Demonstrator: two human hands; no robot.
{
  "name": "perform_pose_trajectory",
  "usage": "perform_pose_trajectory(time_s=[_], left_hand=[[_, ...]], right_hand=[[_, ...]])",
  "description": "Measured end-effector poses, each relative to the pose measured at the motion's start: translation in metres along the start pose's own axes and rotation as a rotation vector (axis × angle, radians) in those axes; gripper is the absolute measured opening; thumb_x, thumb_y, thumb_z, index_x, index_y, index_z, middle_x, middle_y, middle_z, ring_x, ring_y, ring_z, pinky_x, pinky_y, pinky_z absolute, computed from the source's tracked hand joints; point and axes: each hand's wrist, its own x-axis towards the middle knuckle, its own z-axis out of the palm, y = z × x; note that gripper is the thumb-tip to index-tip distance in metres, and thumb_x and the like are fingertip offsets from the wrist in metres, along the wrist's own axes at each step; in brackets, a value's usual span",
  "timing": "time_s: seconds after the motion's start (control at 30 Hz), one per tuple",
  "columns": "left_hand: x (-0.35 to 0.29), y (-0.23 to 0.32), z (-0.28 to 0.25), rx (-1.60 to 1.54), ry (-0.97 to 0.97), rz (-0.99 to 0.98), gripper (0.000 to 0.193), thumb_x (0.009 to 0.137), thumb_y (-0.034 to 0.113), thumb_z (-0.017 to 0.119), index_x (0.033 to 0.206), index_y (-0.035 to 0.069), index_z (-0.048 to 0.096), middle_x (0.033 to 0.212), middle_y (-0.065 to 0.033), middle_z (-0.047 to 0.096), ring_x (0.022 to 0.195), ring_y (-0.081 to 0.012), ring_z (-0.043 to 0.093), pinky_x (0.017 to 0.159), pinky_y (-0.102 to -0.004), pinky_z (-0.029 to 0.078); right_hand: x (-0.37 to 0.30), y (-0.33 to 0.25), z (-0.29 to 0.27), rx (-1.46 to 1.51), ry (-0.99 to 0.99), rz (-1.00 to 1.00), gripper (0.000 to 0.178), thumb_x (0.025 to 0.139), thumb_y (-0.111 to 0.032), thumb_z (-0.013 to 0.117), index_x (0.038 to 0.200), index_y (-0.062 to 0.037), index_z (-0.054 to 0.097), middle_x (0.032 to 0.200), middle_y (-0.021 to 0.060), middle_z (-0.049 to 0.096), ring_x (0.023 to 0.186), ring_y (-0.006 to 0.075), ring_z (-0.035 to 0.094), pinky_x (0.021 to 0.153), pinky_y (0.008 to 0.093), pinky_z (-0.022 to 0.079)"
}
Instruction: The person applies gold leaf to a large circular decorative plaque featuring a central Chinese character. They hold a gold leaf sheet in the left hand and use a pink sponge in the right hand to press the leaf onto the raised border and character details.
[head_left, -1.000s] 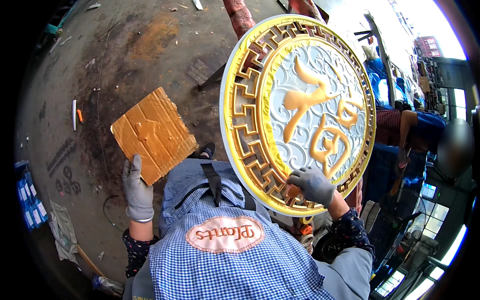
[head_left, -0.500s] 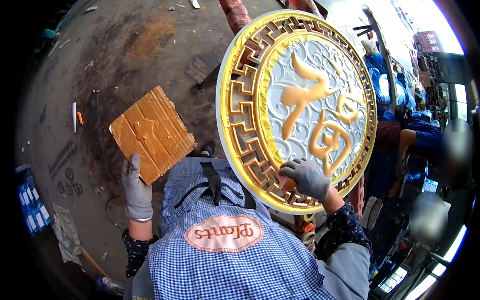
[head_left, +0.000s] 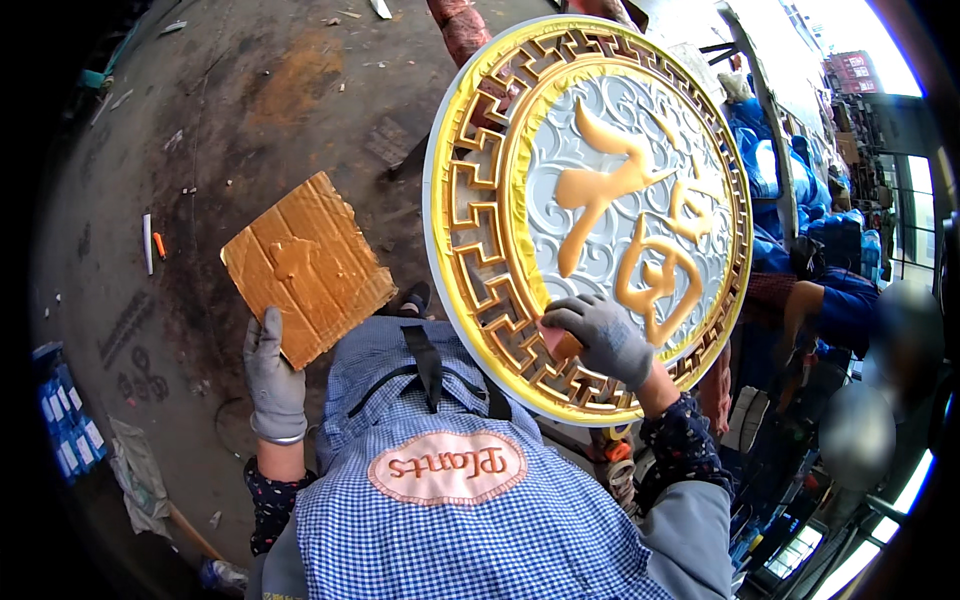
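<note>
My gloved left hand point(head_left: 274, 388) grips the lower edge of a square piece of cardboard point(head_left: 340, 300), its thumb on the upper face. A wet gold-brown smear of paint point(head_left: 292, 258) lies on that face. In my gloved right hand point(head_left: 612, 342) is a small pinkish sponge point(head_left: 559, 342), browned on its underside. The sponge is at the inner edge of the gold fretwork border on a large round panel point(head_left: 545, 178). The panel has gold raised characters over pale blue-grey scrollwork, with yellow rims around the border. Whether the sponge touches the panel is hard to tell.
A padded, wrapped support point(head_left: 463, 32) shows behind the panel's top edge. On the stained floor lie a white stick point(head_left: 148, 244) and an orange object point(head_left: 160, 244). Blue boxes point(head_left: 72, 425) stand at far left. A person in blue point(head_left: 845, 312) is at the right, near blue-wrapped goods point(head_left: 765, 165).
My right hand has moved slightly up and left with the sponge, along the border. The cardboard in my left hand has hardly moved.
</note>
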Motion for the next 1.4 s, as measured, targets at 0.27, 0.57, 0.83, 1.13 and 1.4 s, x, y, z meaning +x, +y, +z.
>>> perform_pose_trajectory(time_s=[0.27, 0.57, 0.83, 1.13, 1.4], left_hand=[[-0.003, 0.003, 0.004, -0.151, 0.013, -0.117, 0.041, 0.105, 0.019, 0.061, 0.143, 0.004, 0.058, 0.136, -0.0139, 0.058, 0.121, -0.0248, 0.065, 0.096, -0.0370, 0.059], [-0.001, 0.004, 0.003, -0.554, 0.021, -0.326, 0.049, 0.103, 0.001, 0.063, 0.150, 0.015, 0.057, 0.143, -0.0161, 0.059, 0.126, -0.0295, 0.063, 0.103, -0.0389, 0.057], [0.006, 0.038, 0.008, -0.716, 0.087, -0.448, 0.039, 0.111, 0.024, 0.057, 0.143, 0.002, 0.058, 0.139, -0.0139, 0.061, 0.125, -0.0235, 0.064, 0.101, -0.0385, 0.058], [0.004, 0.032, 0.003, 0.208, 0.048, 0.077, 0.041, 0.114, 0.031, 0.051, 0.141, 0.002, 0.060, 0.131, -0.0167, 0.063, 0.114, -0.0259, 0.068, 0.094, -0.0374, 0.059], [-0.001, 0.017, 0.004, -0.167, 0.113, -0.176, 0.042, 0.107, 0.010, 0.063, 0.147, 0.019, 0.060, 0.129, -0.0185, 0.064, 0.113, -0.0333, 0.069, 0.094, -0.0404, 0.058]], right_hand=[[-0.035, 0.011, 0.005, -0.088, -0.255, 0.059, 0.045, 0.073, 0.000, 0.070, 0.115, -0.0136, 0.070, 0.114, 0.0060, 0.069, 0.108, 0.0326, 0.066, 0.089, 0.0447, 0.053], [0.004, -0.001, 0.000, -0.069, -0.061, -0.005, 0.042, 0.073, -0.004, 0.072, 0.114, -0.0122, 0.069, 0.113, 0.0090, 0.070, 0.105, 0.0334, 0.067, 0.089, 0.0458, 0.053], [-0.015, 0.000, -0.007, -0.047, -0.029, 0.073, 0.041, 0.074, -0.002, 0.074, 0.113, -0.0145, 0.069, 0.110, 0.0056, 0.070, 0.103, 0.0309, 0.068, 0.088, 0.0434, 0.054], [0.119, 0.003, -0.011, 0.044, 0.461, 0.066, 0.034, 0.083, -0.015, 0.079, 0.114, -0.0107, 0.069, 0.105, 0.0135, 0.070, 0.101, 0.0381, 0.068, 0.087, 0.0489, 0.054], [0.130, 0.004, -0.010, -0.086, 0.289, 0.017, 0.031, 0.081, -0.008, 0.073, 0.111, -0.0109, 0.068, 0.101, 0.0123, 0.069, 0.097, 0.0369, 0.069, 0.082, 0.0483, 0.054]])
